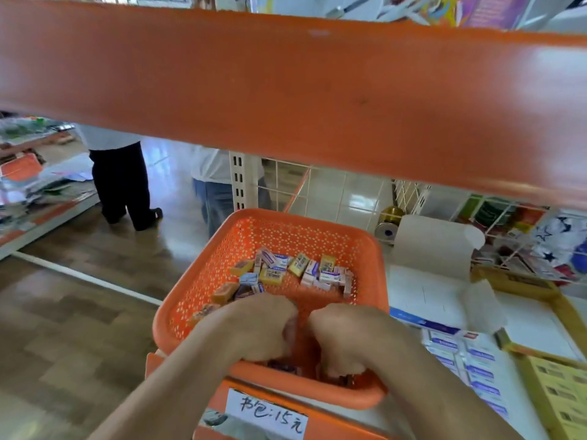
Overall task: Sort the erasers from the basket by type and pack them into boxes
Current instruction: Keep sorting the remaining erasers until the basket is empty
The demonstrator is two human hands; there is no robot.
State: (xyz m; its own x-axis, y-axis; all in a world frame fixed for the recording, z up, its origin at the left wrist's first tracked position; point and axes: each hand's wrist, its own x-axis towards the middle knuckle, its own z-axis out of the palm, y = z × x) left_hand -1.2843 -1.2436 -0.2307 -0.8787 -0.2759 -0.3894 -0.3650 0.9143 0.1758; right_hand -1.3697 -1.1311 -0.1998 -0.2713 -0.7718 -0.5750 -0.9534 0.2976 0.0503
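Observation:
An orange perforated basket [222, 258] stands on the shelf in front of me. Several small erasers [305, 269] in white-blue, yellow and brown wrappers lie scattered on its floor. Both hands are inside the basket at its near side, knuckles up and fingers curled downward. My left hand [254, 328] closes over erasers beneath it; a purple wrapper shows under its fingers. My right hand [346, 338] curls the same way over erasers by the near wall. To the right lie a white box [425, 290] with white-blue erasers in rows and a yellow box [559, 385] with yellow ones.
A wide orange shelf edge [286, 90] crosses the upper view close overhead. A handwritten price label [266, 414] sits below the basket. Two people's legs [124, 185] stand on the wooden floor at left. Wire racks with goods [508, 233] fill the right back.

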